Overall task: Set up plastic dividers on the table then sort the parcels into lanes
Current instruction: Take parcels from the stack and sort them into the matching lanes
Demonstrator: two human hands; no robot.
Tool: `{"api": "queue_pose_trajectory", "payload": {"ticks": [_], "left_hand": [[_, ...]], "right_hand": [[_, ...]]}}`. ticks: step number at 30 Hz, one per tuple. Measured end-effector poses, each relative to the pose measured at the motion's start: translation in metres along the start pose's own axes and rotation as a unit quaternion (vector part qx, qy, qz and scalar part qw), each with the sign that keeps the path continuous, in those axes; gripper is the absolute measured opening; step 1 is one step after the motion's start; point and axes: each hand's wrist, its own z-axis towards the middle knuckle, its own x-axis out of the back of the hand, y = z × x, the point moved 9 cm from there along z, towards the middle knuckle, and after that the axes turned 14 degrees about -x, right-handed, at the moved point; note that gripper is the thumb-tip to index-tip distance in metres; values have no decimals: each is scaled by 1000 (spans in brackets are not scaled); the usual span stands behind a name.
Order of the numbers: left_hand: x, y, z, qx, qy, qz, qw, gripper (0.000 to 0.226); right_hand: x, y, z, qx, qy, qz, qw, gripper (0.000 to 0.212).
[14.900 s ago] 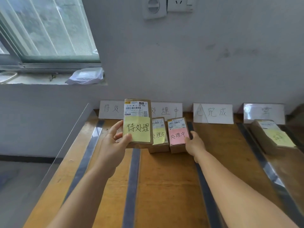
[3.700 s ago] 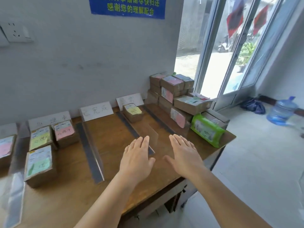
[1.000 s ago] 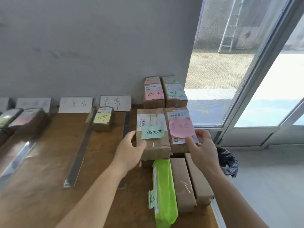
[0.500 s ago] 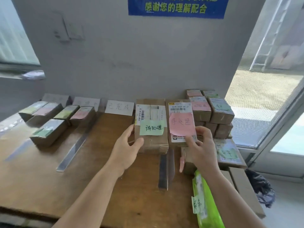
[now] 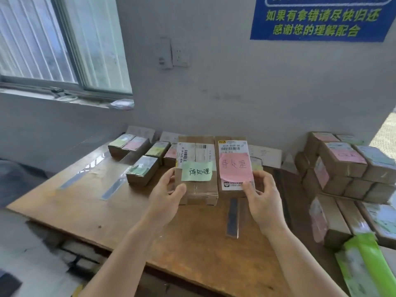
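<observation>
Brown cardboard, taped and labelled, fills both hands above the wooden tabletop. The left hand has its fingers wrapped around the lower left edge of a flat brown cardboard parcel with a green sticky note. Touching that parcel's right side is a second flat cardboard parcel with a pink sticky note, pinched at its lower right corner by the right hand. Both parcels are held upright, faces toward the camera, and they hide the tabletop and paper lane cards directly behind them. Left of the green-note parcel, five small brown boxes with coloured notes lie in rows, with clear plastic divider strips on the wood near them. Below the pink-note parcel, another divider strip runs toward the camera. Well right of it stands a stack of unsorted brown parcels, with a lime-green plastic mailer bag lying nearer the camera.
</observation>
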Motion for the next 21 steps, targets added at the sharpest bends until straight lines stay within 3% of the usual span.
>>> {"api": "queue_pose_trajectory", "payload": {"ticks": [9, 21], "left_hand": [[130, -21, 1, -10, 48, 4, 999, 32], [211, -70, 50, 8, 74, -24, 997, 35]], "right_hand": [[-127, -36, -34, 31, -54, -6, 998, 26], [-243, -60, -11, 35, -122, 7, 992, 24]]}}
